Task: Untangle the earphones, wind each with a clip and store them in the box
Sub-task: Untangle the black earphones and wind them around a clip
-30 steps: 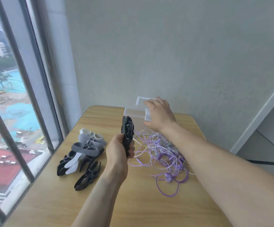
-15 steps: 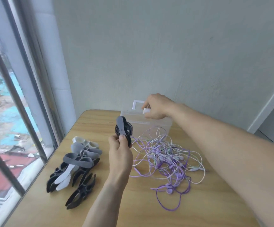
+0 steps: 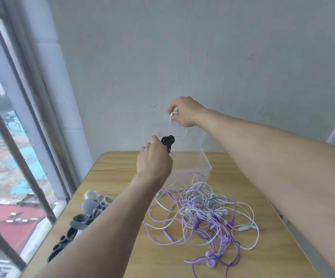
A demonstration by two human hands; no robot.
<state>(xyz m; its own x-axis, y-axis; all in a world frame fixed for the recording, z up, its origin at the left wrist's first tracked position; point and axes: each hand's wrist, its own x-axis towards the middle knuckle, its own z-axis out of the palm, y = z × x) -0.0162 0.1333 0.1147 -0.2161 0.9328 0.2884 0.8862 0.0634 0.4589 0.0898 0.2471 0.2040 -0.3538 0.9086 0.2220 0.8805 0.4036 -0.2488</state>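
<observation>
My left hand grips a black wound earphone on a clip, held above the open mouth of the clear plastic box at the table's far side. My right hand pinches the white latch of the box's clear lid, which is lifted up toward the wall. A tangle of purple and white earphones lies on the wooden table in front of the box.
A pile of black, grey and white winder clips lies at the table's left edge, partly hidden by my left forearm. A window with bars runs along the left. The wall stands right behind the box.
My right hand has raised the lid from the box top to well above it. My left hand has carried the black wound earphone forward and up, over the box.
</observation>
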